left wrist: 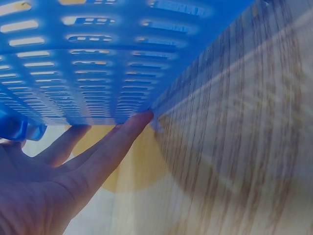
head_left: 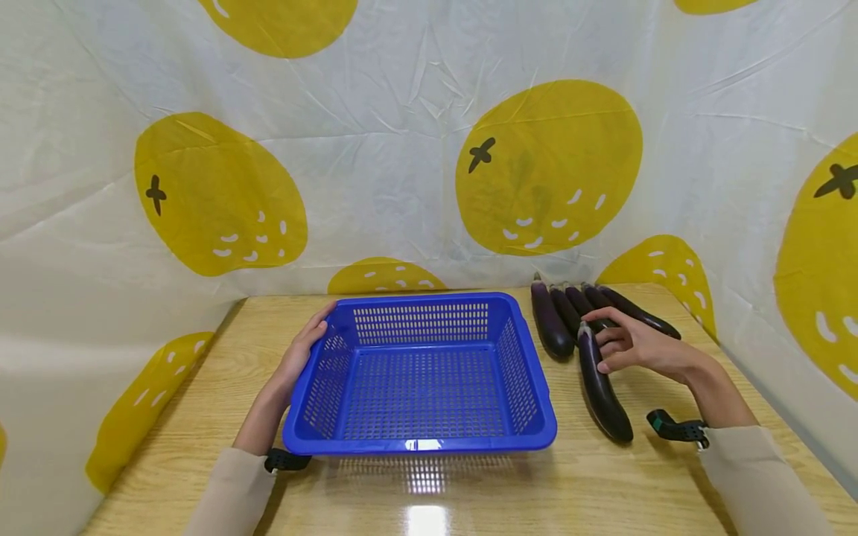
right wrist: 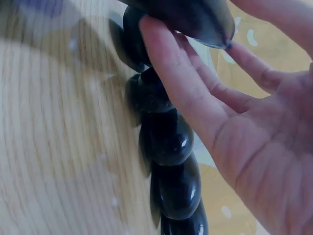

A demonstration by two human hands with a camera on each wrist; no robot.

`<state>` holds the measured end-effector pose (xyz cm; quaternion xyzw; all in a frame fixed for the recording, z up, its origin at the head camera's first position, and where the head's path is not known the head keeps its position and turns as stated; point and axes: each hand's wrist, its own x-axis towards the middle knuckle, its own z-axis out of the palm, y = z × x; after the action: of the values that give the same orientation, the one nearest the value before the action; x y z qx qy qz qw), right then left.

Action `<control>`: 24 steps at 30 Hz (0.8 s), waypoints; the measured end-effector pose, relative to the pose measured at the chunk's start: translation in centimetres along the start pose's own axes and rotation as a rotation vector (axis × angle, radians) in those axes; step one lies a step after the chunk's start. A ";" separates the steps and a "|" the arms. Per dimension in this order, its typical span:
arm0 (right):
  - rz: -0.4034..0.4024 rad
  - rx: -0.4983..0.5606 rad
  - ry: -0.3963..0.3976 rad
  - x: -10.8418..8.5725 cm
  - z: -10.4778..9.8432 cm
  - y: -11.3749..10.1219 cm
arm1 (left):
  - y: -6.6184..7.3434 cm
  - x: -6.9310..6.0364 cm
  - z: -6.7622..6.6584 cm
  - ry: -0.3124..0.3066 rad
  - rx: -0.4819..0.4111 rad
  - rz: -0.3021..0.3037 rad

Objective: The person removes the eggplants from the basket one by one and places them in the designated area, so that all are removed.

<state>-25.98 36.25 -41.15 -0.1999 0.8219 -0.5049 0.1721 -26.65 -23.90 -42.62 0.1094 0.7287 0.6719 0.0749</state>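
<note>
A blue plastic basket (head_left: 422,446) with slotted walls sits on the wooden table; nothing lies in it. At its left side my left hand (head_left: 304,346) holds the rim, and the left wrist view shows long fingers (left wrist: 115,144) along the outer wall. To the right of the basket, my right hand (head_left: 633,342) grips a dark purple eggplant (head_left: 601,394) near its stem end, thumb on one side and fingers on the other. Behind it, several more eggplants (head_left: 553,327) lie side by side. In the right wrist view their rounded ends (right wrist: 171,137) form a row below the held eggplant (right wrist: 195,22).
The wooden table (head_left: 201,394) runs up to a white curtain (head_left: 402,201) printed with yellow fruit, which hangs behind and at both sides. Black wrist straps (head_left: 677,428) sit at the sleeve cuffs. Light reflects off the table in front of the basket.
</note>
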 end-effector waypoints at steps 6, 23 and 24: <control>0.029 -0.025 -0.027 0.0 0.1 0.0 | -0.1 -0.1 0.0 -0.002 0.010 -0.002; 0.097 0.023 -0.093 0.0 0.4 0.3 | -0.2 0.1 0.0 0.001 -0.005 -0.012; 0.098 0.024 -0.096 0.0 0.4 0.3 | -0.2 0.1 0.0 0.001 -0.004 -0.011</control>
<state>-25.82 36.13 -41.62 -0.1810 0.8154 -0.4955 0.2382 -26.73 -23.91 -42.81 0.1049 0.7279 0.6730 0.0784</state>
